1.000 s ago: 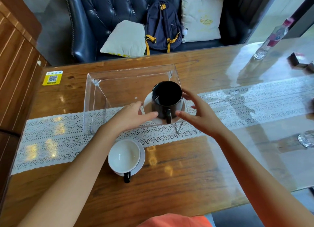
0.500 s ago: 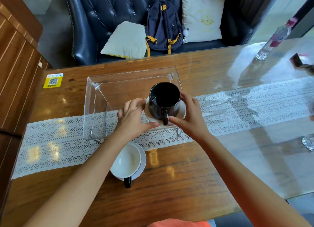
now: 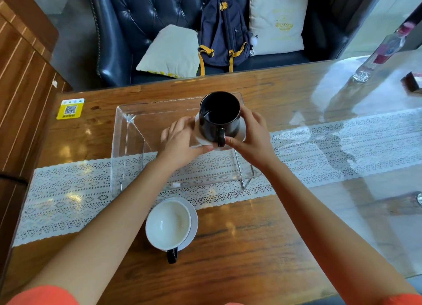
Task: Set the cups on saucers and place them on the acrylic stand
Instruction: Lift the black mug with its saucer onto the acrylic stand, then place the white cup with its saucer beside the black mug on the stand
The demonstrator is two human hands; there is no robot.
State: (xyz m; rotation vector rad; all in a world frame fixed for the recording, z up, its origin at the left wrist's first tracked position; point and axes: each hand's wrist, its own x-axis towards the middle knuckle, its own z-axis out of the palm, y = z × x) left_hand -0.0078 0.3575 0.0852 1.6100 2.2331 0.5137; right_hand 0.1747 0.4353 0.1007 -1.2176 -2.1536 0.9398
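Note:
A black cup [image 3: 218, 117] stands on a white saucer [image 3: 241, 131] above the right half of the clear acrylic stand [image 3: 137, 131]. My left hand [image 3: 180, 142] grips the saucer's left rim and my right hand [image 3: 253, 138] grips its right rim. Whether the saucer touches the stand's top I cannot tell. Nearer to me, a second cup [image 3: 167, 225], white inside with a black handle, sits on its white saucer [image 3: 194, 222] on the wooden table, just in front of the stand.
A white lace runner [image 3: 331, 149] crosses the wooden table [image 3: 239, 259] under the stand. A plastic bottle [image 3: 383, 51] and a dark small box [image 3: 411, 83] stand at the far right. A yellow QR sticker [image 3: 70, 109] lies far left. A sofa with a backpack [image 3: 223, 33] is behind.
Both hands have carried the saucer with the black cup farther back over the stand's top. The white cup on its saucer has stayed in place.

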